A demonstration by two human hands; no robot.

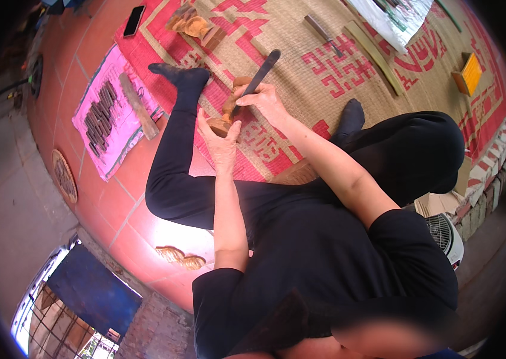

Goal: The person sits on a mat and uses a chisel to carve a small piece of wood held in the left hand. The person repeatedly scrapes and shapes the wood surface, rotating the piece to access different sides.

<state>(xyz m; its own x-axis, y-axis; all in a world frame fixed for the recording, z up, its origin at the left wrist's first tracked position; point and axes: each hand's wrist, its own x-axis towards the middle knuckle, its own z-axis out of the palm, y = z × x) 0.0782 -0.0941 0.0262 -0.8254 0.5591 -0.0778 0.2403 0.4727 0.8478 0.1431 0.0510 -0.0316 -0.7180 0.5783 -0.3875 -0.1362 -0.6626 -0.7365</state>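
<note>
My left hand (pixel 220 143) is closed round the lower end of a carved wooden piece (pixel 229 107), which has a wide base and a narrower neck. In my right hand (pixel 263 104) is a long dark flat file (pixel 265 67), slanting up and away to the right. Its lower end lies against the neck of the carving, partly hidden by my fingers. Both hands are above the mat, between my legs. Beyond them lies another carved wooden piece (pixel 196 27), and to the right of that a dark-handled chisel (pixel 323 35).
A pink cloth (pixel 112 72) at left bears several carving tools (pixel 100 116) and a wooden stick (pixel 137 106). A phone (pixel 134 21) lies at the mat's edge. Farther right are a wooden strip (pixel 374 57), a white sheet (pixel 393 24) and an orange-yellow block (pixel 469 74). Small carvings (pixel 180 257) lie near my left elbow.
</note>
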